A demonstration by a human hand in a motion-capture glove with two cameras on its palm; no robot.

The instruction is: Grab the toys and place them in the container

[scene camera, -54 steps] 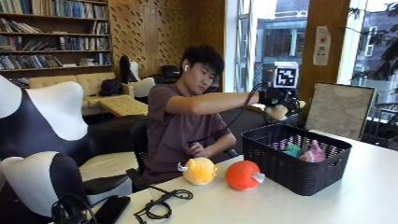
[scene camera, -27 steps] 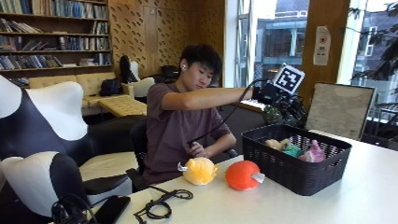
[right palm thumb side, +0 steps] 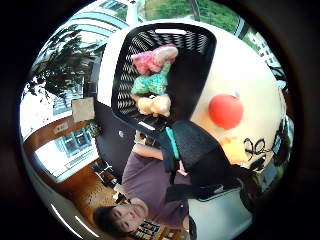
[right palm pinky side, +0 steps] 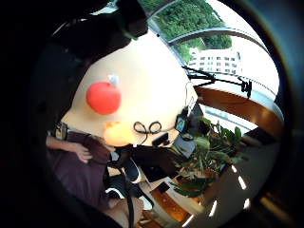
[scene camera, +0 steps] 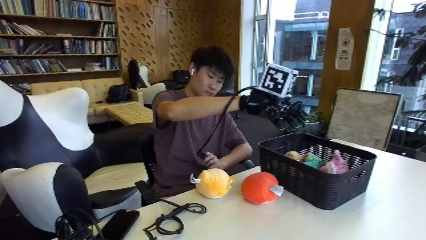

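**Three toys in, two still on the table**

On the white table a yellow toy sits just beside a red toy, next to the black basket (tan, green and pink toys inside). The gloved right hand hovers above the basket; I cannot tell its grip.
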